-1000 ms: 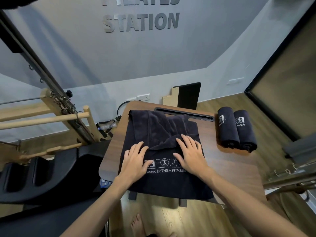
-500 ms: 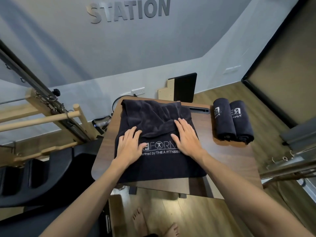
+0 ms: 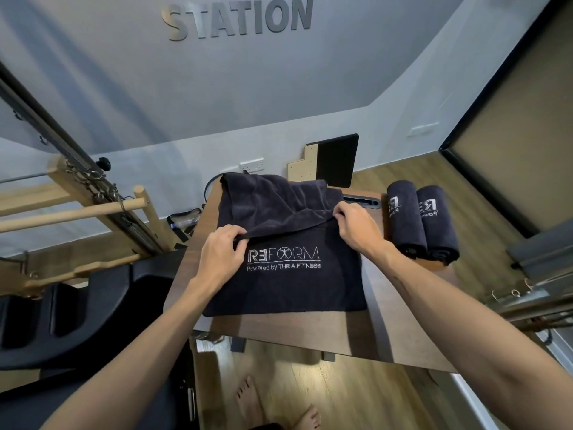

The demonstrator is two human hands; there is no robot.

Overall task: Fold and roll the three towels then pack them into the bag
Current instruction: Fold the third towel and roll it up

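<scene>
While both hands work the fold line, the dark towel point(image 3: 288, 243) lies spread on the wooden table point(image 3: 403, 330), covering its left and middle part from far edge toward near edge. Left hand point(image 3: 221, 256) pinches the folded edge at the towel's left side, fingers curled over the cloth; fingertips hidden under the fold. Right hand point(image 3: 356, 229) pinches the same edge further right, thumb and fingers closed on the fabric; the pinch point itself is partly covered by the knuckles.

Near half of the towel is flat, with white print "REFORM / Powered by THE A FITNESS" readable. Far half is rumpled, bunched up to the table's far edge and hiding the far-left corner.

Two rolled towels point(image 3: 421, 221), same dark cloth, lie side by side and touching at the table's right edge, well apart from the spread towel. Logos on them only partly legible. Slot handle point(image 3: 361, 202) in the tabletop near the far edge, partly covered by the towel and the right hand.

Wooden reformer frame point(image 3: 77, 209) off the left edge, cut off by the picture. Wall lettering point(image 3: 238, 20) reads "STATION", top cropped. Bare feet point(image 3: 273, 405) below the near edge, partly out of view.
</scene>
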